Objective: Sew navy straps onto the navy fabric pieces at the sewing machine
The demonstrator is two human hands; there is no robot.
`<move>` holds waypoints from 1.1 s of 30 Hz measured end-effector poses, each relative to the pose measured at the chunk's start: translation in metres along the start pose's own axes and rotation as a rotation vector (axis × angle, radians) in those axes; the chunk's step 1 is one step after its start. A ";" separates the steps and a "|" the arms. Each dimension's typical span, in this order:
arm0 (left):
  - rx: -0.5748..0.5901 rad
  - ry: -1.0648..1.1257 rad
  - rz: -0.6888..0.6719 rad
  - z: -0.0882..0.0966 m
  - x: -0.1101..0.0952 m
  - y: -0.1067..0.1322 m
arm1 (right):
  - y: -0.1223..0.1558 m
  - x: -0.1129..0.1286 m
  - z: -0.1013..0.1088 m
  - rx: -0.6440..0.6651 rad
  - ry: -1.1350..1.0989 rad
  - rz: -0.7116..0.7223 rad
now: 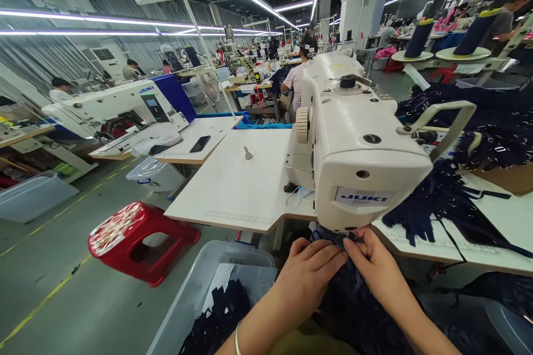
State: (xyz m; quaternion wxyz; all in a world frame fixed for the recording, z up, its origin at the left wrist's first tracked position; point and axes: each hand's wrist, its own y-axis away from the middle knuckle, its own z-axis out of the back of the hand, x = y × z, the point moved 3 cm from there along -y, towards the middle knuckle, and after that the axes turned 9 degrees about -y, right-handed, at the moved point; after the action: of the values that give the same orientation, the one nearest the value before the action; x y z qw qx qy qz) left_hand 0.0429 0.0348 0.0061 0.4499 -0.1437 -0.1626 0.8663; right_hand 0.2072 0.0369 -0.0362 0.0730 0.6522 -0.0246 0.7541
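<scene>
Both my hands are at the front end of a white JUKI sewing machine (pixel 366 138), just under its head. My left hand (pixel 308 274) lies over dark navy fabric (pixel 343 288), its fingers bent together and pressing the cloth. Close beside it, my right hand (pixel 372 263) pinches the same fabric between thumb and fingers. The cloth runs from the machine down toward my lap. The machine's head hides the needle and the far edge of the fabric.
A white worktable (pixel 233 188) carries a small metal plate (pixel 248 153). Navy strap pieces (pixel 428 199) are heaped at right. A clear plastic bin (pixel 187 294) with dark pieces stands at lower left, near a red stool (pixel 141 238). A person in pink (pixel 295 80) sits ahead.
</scene>
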 end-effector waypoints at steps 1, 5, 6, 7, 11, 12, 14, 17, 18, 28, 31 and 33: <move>0.023 -0.034 0.022 0.001 0.000 -0.001 | -0.002 -0.001 0.001 0.024 -0.077 -0.025; 0.062 -0.167 0.070 0.000 -0.003 -0.005 | -0.013 0.003 0.003 0.107 -0.271 -0.013; 0.053 -0.198 0.088 -0.002 -0.004 -0.005 | -0.015 0.004 0.004 0.106 -0.257 -0.005; 0.040 -0.227 0.109 -0.003 -0.005 -0.005 | -0.018 0.005 0.006 0.089 -0.213 -0.001; 0.009 -0.320 0.189 -0.011 -0.007 -0.003 | -0.027 0.004 0.014 -0.050 0.120 0.041; 0.006 -0.338 0.202 -0.012 -0.008 -0.002 | -0.029 0.004 0.016 -0.074 0.207 0.058; 0.004 -0.372 0.221 -0.013 -0.010 -0.003 | -0.033 0.005 0.017 -0.087 0.346 0.082; 0.013 -0.419 0.235 -0.013 -0.014 -0.007 | -0.038 0.005 0.018 -0.042 0.474 0.089; 0.015 -0.434 0.238 -0.013 -0.016 -0.008 | -0.040 0.005 0.018 -0.021 0.499 0.092; 0.016 -0.499 0.254 -0.013 -0.020 -0.015 | -0.050 0.000 0.019 0.016 0.510 0.157; 0.029 -0.507 0.253 -0.013 -0.020 -0.015 | -0.050 -0.001 0.020 0.004 0.526 0.203; 0.033 -0.519 0.252 -0.013 -0.020 -0.016 | -0.049 -0.001 0.020 -0.009 0.531 0.223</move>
State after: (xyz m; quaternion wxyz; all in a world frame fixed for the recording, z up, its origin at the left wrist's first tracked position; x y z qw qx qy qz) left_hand 0.0709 0.0288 0.0035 0.2843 0.0710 -0.2388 0.9258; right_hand 0.2340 0.0825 -0.0366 -0.0035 0.4246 -0.0793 0.9019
